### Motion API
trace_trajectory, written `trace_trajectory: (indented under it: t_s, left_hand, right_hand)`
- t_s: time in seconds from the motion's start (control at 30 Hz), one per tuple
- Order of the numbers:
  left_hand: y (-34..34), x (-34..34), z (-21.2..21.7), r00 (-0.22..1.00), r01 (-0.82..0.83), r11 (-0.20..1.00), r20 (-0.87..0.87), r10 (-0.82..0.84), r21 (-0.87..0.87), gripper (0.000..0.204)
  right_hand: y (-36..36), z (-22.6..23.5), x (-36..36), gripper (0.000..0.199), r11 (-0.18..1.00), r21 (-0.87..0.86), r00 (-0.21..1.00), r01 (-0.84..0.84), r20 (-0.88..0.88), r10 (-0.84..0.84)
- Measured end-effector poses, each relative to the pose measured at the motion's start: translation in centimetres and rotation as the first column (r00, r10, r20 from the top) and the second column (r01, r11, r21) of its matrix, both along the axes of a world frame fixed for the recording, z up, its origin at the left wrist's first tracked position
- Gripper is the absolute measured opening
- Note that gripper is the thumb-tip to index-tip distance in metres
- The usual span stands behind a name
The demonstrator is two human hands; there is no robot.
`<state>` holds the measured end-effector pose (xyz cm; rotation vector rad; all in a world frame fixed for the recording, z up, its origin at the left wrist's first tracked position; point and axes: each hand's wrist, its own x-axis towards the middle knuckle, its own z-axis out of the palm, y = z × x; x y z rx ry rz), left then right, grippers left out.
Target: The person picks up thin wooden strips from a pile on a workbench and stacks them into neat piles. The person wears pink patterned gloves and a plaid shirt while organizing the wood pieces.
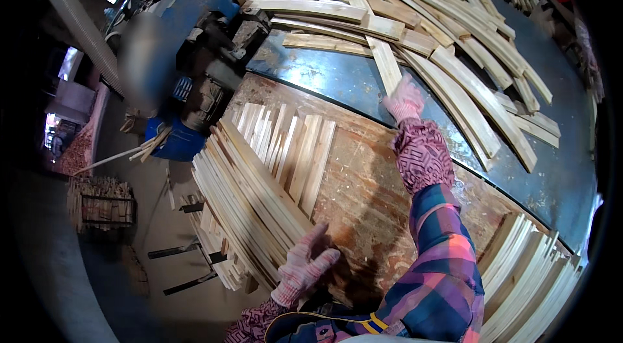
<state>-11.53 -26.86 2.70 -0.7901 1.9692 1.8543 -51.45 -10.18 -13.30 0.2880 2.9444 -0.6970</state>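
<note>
My right hand point(405, 100), in a pinkish-white knit glove, reaches far out over the blue metal table point(302, 70). Its fingers close on the near end of a short pale wooden slat point(384, 61), whose far part lies among other slats. My left hand point(305, 266), gloved alike, has its thumb and fingers apart and holds nothing. It hovers by the near end of a neat stack of long wooden slats point(243, 203), and I cannot tell whether it touches them. Loose, slightly curved-looking slats point(467, 93) lie heaped across the table's far right.
A blue machine point(195, 12) stands at the far left of the table. More slats point(292, 155) lie on the worn wooden board point(360, 181), and another stack point(529, 284) is at the lower right. A rack of offcuts point(104, 203) stands on the floor at left.
</note>
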Motion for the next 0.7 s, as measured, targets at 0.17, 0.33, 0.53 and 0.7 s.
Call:
trace_trajectory:
  t_s: [0.17, 0.33, 0.53, 0.7]
  left_hand:
    - [2.5, -4.9, 0.9, 0.972, 0.223, 0.968, -0.049, -0.23, -0.115, 0.069]
    - [4.7, -5.4, -3.1, 0.972, 0.189, 0.978, -0.162, -0.173, 0.088, 0.057]
    - [10.2, 1.2, -6.0, 0.938, 0.329, 0.942, -0.135, -0.319, 0.06, 0.049]
    - [10.4, -5.5, -6.8, 0.795, 0.087, 0.676, -0.358, -0.49, -0.732, 0.052]
  right_hand:
    - [4.1, 0.5, 0.8, 0.077, 0.927, -0.375, 0.992, 0.016, 0.121, 0.032]
    - [13.2, 3.8, 21.2, 0.084, 0.875, -0.483, 0.993, -0.014, 0.093, 0.067]
    - [17.1, 5.2, 45.4, 0.087, 0.398, -0.807, 0.899, 0.436, 0.414, -0.144]
    - [15.9, 4.2, 48.0, 0.082, 0.512, -0.722, 0.884, 0.466, 0.402, -0.237]
